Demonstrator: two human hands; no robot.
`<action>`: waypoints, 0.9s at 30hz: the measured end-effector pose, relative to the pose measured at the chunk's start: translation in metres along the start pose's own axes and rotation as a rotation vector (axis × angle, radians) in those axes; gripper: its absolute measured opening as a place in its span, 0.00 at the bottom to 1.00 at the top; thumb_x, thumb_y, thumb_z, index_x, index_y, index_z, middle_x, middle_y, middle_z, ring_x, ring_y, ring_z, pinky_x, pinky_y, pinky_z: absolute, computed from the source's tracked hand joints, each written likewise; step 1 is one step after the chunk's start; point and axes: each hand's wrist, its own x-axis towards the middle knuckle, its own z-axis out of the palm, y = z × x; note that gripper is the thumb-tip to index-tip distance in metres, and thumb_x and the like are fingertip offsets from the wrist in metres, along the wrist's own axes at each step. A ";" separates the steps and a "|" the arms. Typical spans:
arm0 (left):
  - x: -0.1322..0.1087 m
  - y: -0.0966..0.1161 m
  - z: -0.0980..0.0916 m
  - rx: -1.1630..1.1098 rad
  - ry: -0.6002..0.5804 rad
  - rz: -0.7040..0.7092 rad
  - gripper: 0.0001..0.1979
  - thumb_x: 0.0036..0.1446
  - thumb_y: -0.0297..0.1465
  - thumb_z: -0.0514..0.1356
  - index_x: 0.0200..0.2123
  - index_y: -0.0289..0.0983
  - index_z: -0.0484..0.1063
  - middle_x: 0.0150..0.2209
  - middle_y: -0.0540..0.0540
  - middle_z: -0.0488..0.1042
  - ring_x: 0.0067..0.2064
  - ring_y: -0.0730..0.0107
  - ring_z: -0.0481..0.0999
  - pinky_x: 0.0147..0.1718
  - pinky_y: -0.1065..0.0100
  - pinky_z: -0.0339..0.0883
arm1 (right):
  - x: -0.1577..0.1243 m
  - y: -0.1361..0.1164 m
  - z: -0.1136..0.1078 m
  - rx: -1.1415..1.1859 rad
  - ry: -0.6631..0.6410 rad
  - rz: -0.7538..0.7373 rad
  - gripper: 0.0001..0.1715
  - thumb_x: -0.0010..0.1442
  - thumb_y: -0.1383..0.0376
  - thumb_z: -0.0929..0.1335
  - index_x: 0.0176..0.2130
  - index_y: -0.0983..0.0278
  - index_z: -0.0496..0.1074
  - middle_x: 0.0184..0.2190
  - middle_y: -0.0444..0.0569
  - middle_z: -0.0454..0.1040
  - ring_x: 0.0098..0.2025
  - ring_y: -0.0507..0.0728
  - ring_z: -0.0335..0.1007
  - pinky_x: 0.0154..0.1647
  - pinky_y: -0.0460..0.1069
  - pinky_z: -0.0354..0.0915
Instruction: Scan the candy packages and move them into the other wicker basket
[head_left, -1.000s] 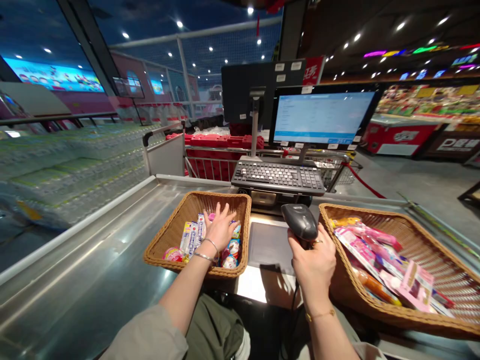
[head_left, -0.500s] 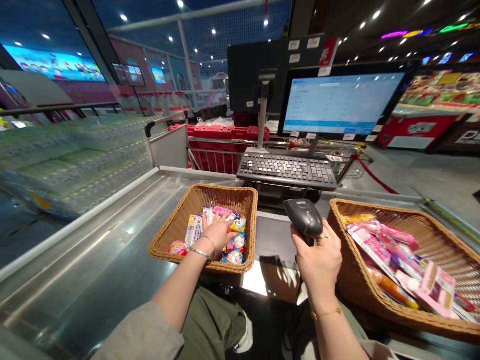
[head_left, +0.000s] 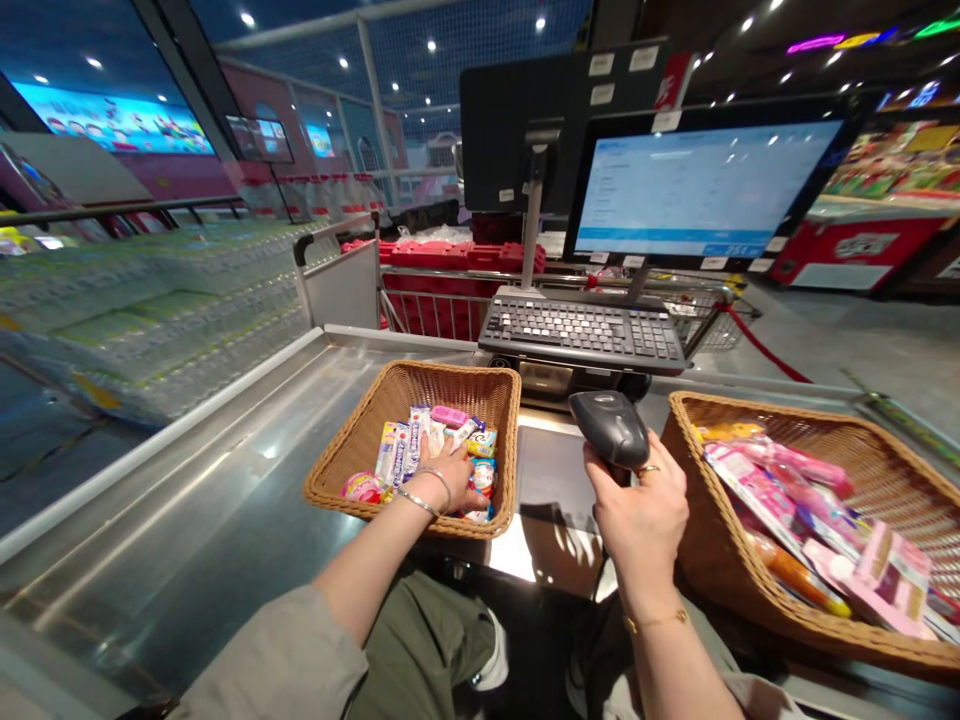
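My left hand [head_left: 444, 480] reaches into the left wicker basket [head_left: 337, 440], its fingers apart and resting on small packaged sweets. Around it lie blue-and-white wrapped bars [head_left: 409, 440], a pink packet [head_left: 450, 416], a round pink pack [head_left: 361, 487] and blue-and-white round packs [head_left: 484, 477]. Some fingertips are hidden among the packets. In my right hand [head_left: 641, 515] is a black barcode scanner [head_left: 611, 428], gripped by its handle with the head tilted up and to the left, over the counter between the two baskets.
A second wicker basket [head_left: 682, 470] on the right holds pink packages and an orange tube [head_left: 795, 575]. Behind the scanner stand a keyboard [head_left: 585, 325] and a lit monitor [head_left: 697, 190]. The metal counter [head_left: 225, 480] has a raised left edge; a shopping cart [head_left: 435, 300] stands beyond.
My left hand has shifted slightly right and down within the left basket, uncovering more of the wrapped bars. My right hand still holds the scanner. The whole view has turned slightly.
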 end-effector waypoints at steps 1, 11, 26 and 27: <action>0.000 0.002 0.000 0.022 -0.015 0.001 0.30 0.51 0.57 0.58 0.50 0.45 0.75 0.67 0.40 0.59 0.69 0.37 0.48 0.60 0.26 0.27 | 0.000 0.000 0.000 -0.002 0.000 0.006 0.25 0.50 0.50 0.70 0.39 0.66 0.77 0.46 0.59 0.76 0.56 0.67 0.66 0.57 0.62 0.61; 0.017 0.003 0.018 0.153 -0.142 0.116 0.26 0.50 0.49 0.64 0.50 0.45 0.76 0.65 0.41 0.63 0.69 0.37 0.48 0.59 0.25 0.24 | 0.000 0.001 -0.002 0.012 0.011 0.007 0.23 0.49 0.51 0.71 0.36 0.66 0.77 0.45 0.59 0.77 0.57 0.68 0.67 0.58 0.62 0.61; 0.015 0.009 0.010 0.146 -0.073 0.097 0.27 0.44 0.48 0.65 0.47 0.42 0.76 0.59 0.40 0.71 0.67 0.40 0.54 0.60 0.25 0.29 | -0.001 -0.001 -0.003 0.008 0.001 0.034 0.25 0.49 0.50 0.70 0.39 0.66 0.78 0.47 0.59 0.76 0.57 0.68 0.66 0.58 0.63 0.61; 0.014 0.009 0.009 0.139 -0.072 0.095 0.27 0.43 0.48 0.65 0.46 0.42 0.76 0.59 0.40 0.70 0.67 0.40 0.54 0.60 0.25 0.31 | 0.000 -0.001 -0.003 0.008 0.000 0.037 0.25 0.50 0.50 0.70 0.40 0.66 0.78 0.47 0.59 0.76 0.57 0.68 0.66 0.58 0.63 0.61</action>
